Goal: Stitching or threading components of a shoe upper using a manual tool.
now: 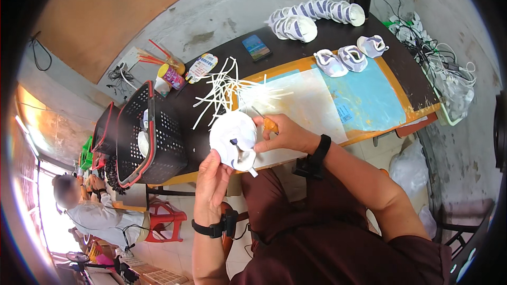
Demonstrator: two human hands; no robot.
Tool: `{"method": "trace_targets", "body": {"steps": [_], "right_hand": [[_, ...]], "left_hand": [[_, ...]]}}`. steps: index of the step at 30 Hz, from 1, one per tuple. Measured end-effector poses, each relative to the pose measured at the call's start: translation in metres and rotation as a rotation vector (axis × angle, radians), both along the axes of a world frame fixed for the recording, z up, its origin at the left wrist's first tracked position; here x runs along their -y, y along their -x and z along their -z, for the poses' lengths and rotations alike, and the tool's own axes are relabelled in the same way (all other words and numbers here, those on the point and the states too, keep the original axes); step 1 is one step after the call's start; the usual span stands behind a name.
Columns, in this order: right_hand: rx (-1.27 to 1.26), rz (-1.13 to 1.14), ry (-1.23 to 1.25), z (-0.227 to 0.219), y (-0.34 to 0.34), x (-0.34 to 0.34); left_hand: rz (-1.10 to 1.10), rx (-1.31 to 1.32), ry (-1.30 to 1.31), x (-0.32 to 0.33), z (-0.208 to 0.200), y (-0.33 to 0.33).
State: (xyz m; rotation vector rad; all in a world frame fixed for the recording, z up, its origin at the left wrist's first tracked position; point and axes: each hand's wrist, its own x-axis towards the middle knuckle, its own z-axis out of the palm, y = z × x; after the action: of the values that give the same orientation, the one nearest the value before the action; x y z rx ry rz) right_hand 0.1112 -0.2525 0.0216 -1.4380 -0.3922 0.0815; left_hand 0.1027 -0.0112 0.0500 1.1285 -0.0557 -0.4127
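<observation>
The left hand (214,171) is partly curled, its thumb and fingers gripping the near edge of a small white shoe (229,132), whose opening faces the right hand (290,134). The right hand is also half closed, with the orange handle of a thin pointed tool (271,125) between its fingers and its thumb at the shoe's right edge. The shoe is therefore between the two hands, above the near edge of the bench (231,47).

Just beyond the left hand lies a loose tangle of white strips (224,87). To the left of that hand stands a black basket (165,132) with a red rim, and past it a yellow and purple cup (171,76). A phone (256,47) lies farther out, ahead of both hands. Under and beyond the right hand is a white sheet (317,105); a blue sheet (375,92) lies to its right, with three small shoes (353,59) along its far edge. Farthest from the right hand are rows of nested shoes (301,28). Well left of the left hand, a co-worker (105,214) sits on a red stool (163,224).
</observation>
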Motion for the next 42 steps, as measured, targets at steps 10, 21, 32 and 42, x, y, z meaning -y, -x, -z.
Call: {"method": "trace_targets", "body": {"steps": [10,21,32,42], "right_hand": [[-0.325,-0.182,-0.120,-0.007,0.011,-0.003],[-0.231,-0.326,-0.134,-0.012,0.017,-0.002],[-0.247,-0.419,-0.120,-0.012,0.021,0.005],[-0.391,-0.415,-0.163,-0.004,0.022,0.013]], "left_hand": [[0.087,0.011,-0.103,0.005,-0.002,0.014],[0.219,-0.009,-0.009,0.006,-0.001,0.017],[0.190,0.003,0.008,0.020,-0.002,0.021],[0.223,-0.033,0.044,0.026,0.003,0.017]]}}
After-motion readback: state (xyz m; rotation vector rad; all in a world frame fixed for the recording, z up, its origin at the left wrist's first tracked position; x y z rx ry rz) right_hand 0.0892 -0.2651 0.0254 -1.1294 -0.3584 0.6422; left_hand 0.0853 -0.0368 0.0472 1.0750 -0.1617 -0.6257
